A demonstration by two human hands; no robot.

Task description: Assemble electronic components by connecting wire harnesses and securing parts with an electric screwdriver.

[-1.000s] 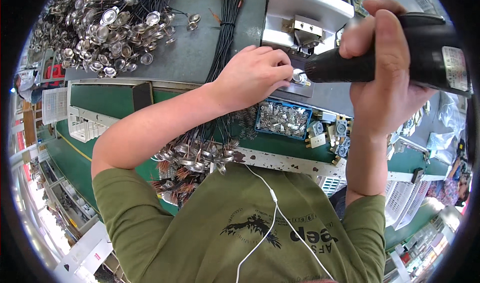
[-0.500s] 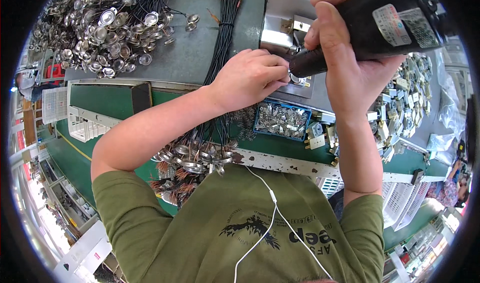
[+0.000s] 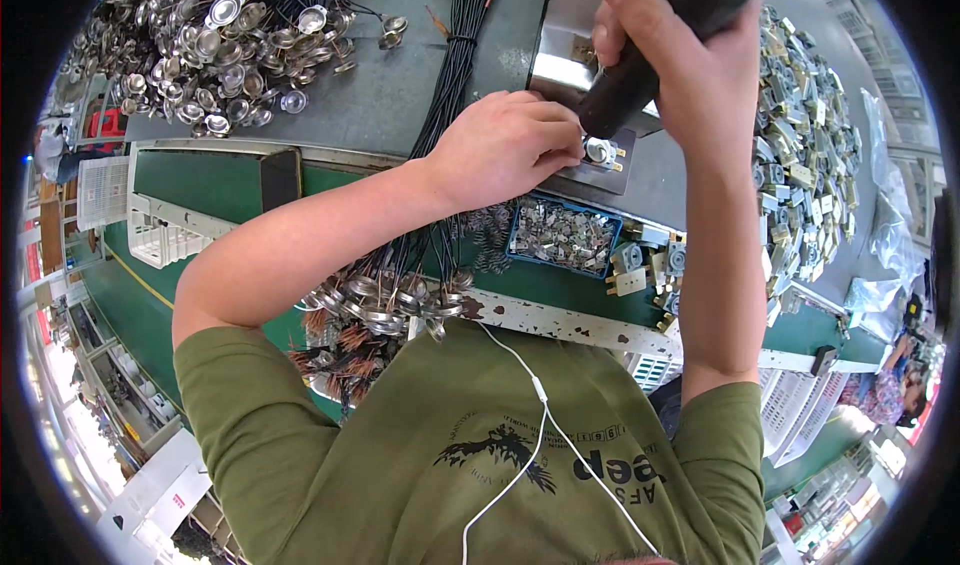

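Observation:
My right hand [image 3: 700, 65] is wrapped round a black handheld power screwdriver [image 3: 622, 87], whose nose slants down to the left. Just below that nose, a small pale part with brass prongs [image 3: 602, 152] sits on a metal plate [image 3: 610, 179]. My left hand [image 3: 508, 150] is closed at the left side of this part, fingertips pinched together; what they hold is hidden. A bundle of black wires [image 3: 450, 90] passes under my left wrist. Its lower ends carry shiny round metal caps [image 3: 385, 303], which hang over the table's near edge.
A blue tray [image 3: 513, 252] of small metal pieces lies nearer me than the plate. Many grey and white blocks with brass prongs [image 3: 805, 175] are heaped at the right. A large pile of metal caps on wires [image 3: 225, 55] covers the far left. A chipped white rail [image 3: 560, 322] runs along the front.
My right hand and the power screwdriver have moved up and left, the tool tilting steeper and its nose lifting off the pronged part. My left hand has barely shifted.

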